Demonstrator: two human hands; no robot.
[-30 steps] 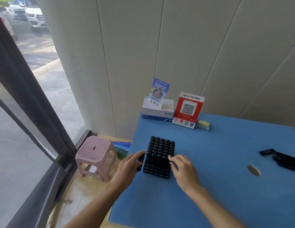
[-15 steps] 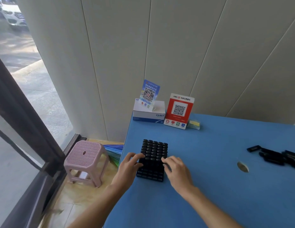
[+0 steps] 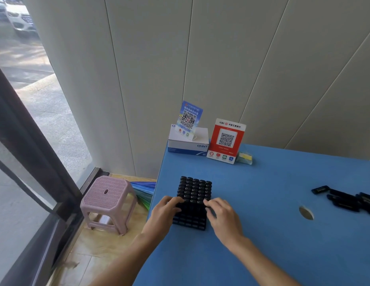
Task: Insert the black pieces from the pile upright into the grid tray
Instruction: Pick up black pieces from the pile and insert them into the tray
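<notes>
A black grid tray [image 3: 192,220], filled with upright black pieces [image 3: 195,187], stands near the left edge of the blue table [image 3: 262,234]. My left hand [image 3: 164,213] grips the tray's left side, fingers curled over the near rows. My right hand [image 3: 223,215] holds its right side the same way. A pile of loose black pieces [image 3: 349,200] lies flat at the far right of the table, well away from both hands.
A white box [image 3: 188,144] with a blue QR stand [image 3: 189,119] and a red QR sign [image 3: 226,141] stand at the table's back left. A round hole [image 3: 306,212] pierces the tabletop. A pink stool [image 3: 106,200] stands on the floor left of the table, by a glass door.
Both hands have closed in on the tray's two sides and stay there. The view has shifted so the loose pile at the right shows more.
</notes>
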